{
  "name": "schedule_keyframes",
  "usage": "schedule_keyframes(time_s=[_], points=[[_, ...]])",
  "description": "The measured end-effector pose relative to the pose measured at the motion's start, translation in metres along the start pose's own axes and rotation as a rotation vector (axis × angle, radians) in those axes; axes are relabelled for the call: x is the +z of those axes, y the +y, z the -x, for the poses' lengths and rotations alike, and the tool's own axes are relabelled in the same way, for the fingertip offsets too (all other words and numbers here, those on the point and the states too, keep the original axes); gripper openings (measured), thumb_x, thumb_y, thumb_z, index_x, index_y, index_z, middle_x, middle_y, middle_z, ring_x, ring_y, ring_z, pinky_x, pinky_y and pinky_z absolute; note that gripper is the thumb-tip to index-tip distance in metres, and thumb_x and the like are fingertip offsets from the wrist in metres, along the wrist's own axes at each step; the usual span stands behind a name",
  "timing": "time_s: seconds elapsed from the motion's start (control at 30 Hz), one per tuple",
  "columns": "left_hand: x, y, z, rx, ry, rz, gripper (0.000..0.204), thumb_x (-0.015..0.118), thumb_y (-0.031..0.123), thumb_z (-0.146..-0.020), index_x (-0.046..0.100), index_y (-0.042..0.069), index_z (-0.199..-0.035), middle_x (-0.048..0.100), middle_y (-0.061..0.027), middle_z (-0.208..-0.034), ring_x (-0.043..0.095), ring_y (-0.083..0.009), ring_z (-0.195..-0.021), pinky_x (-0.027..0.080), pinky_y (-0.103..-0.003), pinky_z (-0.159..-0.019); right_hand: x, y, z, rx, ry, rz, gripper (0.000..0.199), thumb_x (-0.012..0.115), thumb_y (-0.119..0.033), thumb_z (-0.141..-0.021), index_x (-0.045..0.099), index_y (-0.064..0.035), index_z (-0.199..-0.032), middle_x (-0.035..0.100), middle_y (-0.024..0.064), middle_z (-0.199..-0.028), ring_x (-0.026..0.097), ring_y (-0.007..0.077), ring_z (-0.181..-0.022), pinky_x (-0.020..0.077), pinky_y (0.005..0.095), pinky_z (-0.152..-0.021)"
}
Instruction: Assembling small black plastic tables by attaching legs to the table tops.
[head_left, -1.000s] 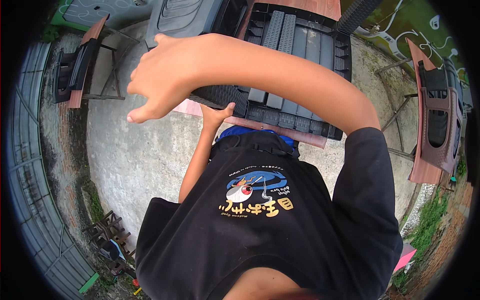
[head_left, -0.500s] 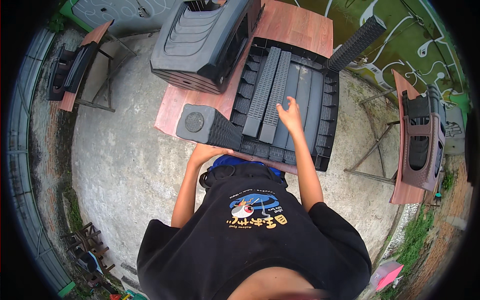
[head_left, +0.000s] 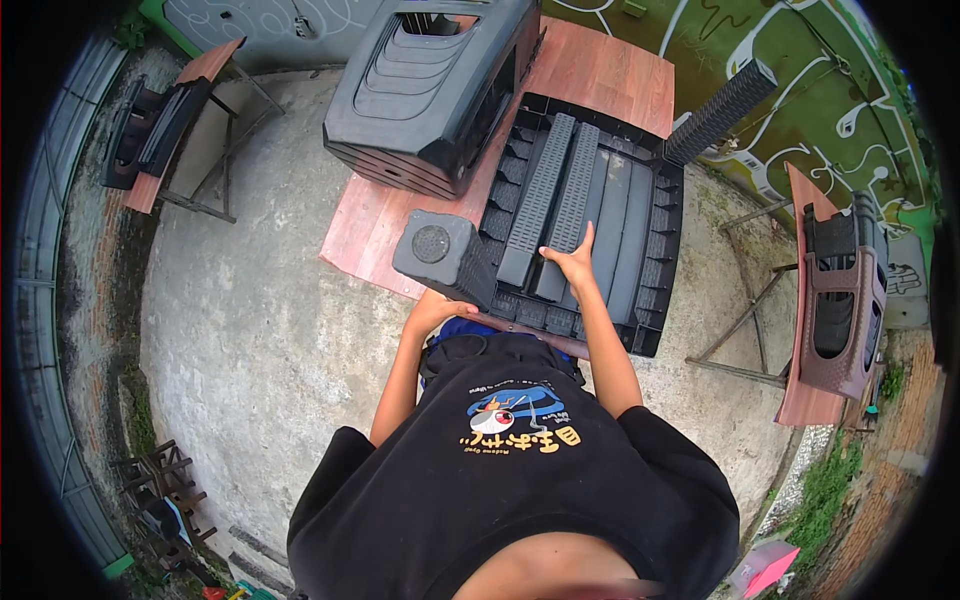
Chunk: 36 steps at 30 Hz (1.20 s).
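Observation:
A black plastic tabletop (head_left: 655, 225) lies underside up on a wood-patterned table. Inside it, two long woven-pattern legs lie side by side: a left leg (head_left: 540, 205) and a right leg (head_left: 570, 205). Another leg (head_left: 447, 255) stands at its near left corner, and a fourth piece of the same pattern (head_left: 720, 112) rises at the far right. My right hand (head_left: 573, 268) is open at the near end of the right leg, thumb and fingers spread. Below the near left leg rests my left hand (head_left: 435, 312), thumb stretched along the table edge, its fingertips partly hidden.
A large dark grey plastic shell (head_left: 430, 100) stands on the wood-patterned table (head_left: 365, 225), left of the tabletop. Side tables hold a dark plastic part (head_left: 150, 135) at left and a brown chair-like piece (head_left: 845, 320) at right. A painted green wall (head_left: 690, 40) closes the back.
My right hand has come down and nearer, from above the bare panel to the near end of the right leg. My left hand stays by the near left corner. The whole view has shifted slightly.

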<state>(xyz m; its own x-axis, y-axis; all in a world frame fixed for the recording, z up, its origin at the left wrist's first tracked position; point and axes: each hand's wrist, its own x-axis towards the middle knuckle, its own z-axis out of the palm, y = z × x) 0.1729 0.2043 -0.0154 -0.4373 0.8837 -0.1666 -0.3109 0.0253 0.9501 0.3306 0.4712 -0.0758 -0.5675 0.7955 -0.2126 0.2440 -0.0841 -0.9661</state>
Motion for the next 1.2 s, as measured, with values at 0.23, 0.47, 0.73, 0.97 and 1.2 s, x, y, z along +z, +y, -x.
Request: schedule_keyframes(time_s=[0.23, 0.47, 0.73, 0.97, 1.2], points=[[0.013, -0.017, 0.027, -0.041, 0.26, -0.322, 0.063, 0.081, 0.03, -0.086, 0.053, 0.0, -0.133, 0.063, -0.0125, -0.124, 0.061, -0.0222, -0.114, 0.047, -0.037, -0.099, -0.036, -0.009, 0.018, 0.107, 0.168, -0.124, 0.106, 0.079, -0.008, -0.069, 0.022, 0.0004, -0.157, 0.054, 0.0194, -0.139, 0.06, 0.0272, -0.119, 0.0479, 0.0357, -0.102], [0.03, -0.035, 0.062, -0.841, -0.183, -0.995, 0.093, 0.061, 0.07, -0.086, 0.046, 0.0, -0.146, 0.056, -0.0253, -0.139, 0.051, -0.035, -0.134, 0.043, -0.041, -0.109, -0.109, -0.039, 0.11, -0.127, 0.11, -0.23, 0.093, 0.071, 0.001, -0.069, 0.033, 0.0022, -0.154, 0.067, 0.0153, -0.122, 0.065, 0.0174, -0.104, 0.0527, 0.0298, -0.091], [0.296, 0.0, 0.061, -0.136, -0.403, -0.636, 0.097, 0.071, 0.051, -0.091, 0.02, 0.004, -0.158, 0.041, -0.0255, -0.152, 0.044, -0.0335, -0.139, 0.038, -0.042, -0.113, -0.247, -0.099, 0.212, -0.328, -0.144, -0.64, 0.102, 0.063, 0.003, -0.062, 0.025, 0.0008, -0.156, 0.055, 0.0217, -0.138, 0.059, 0.0288, -0.122, 0.0497, 0.0375, -0.102], [0.451, 0.039, 0.074, 0.014, -0.246, -0.123, 0.098, 0.084, 0.021, -0.083, 0.024, 0.0, -0.158, 0.046, -0.0156, -0.148, 0.045, -0.0202, -0.134, 0.038, -0.034, -0.111, -0.329, -0.152, 0.252, -0.466, -0.274, -0.761, 0.105, 0.069, -0.01, -0.068, 0.016, -0.0004, -0.157, 0.049, 0.0205, -0.14, 0.056, 0.0315, -0.124, 0.0451, 0.0418, -0.108], [0.526, 0.028, 0.075, 0.553, 0.402, -0.996, 0.097, 0.089, 0.015, -0.071, 0.036, 0.002, -0.151, 0.053, -0.0178, -0.135, 0.05, -0.0298, -0.125, 0.039, -0.039, -0.108, -0.41, -0.207, 0.268, -0.653, -0.023, -0.63, 0.105, 0.083, -0.012, -0.076, 0.016, -0.0032, -0.157, 0.037, 0.0175, -0.148, 0.044, 0.0277, -0.133, 0.0366, 0.0396, -0.112]])
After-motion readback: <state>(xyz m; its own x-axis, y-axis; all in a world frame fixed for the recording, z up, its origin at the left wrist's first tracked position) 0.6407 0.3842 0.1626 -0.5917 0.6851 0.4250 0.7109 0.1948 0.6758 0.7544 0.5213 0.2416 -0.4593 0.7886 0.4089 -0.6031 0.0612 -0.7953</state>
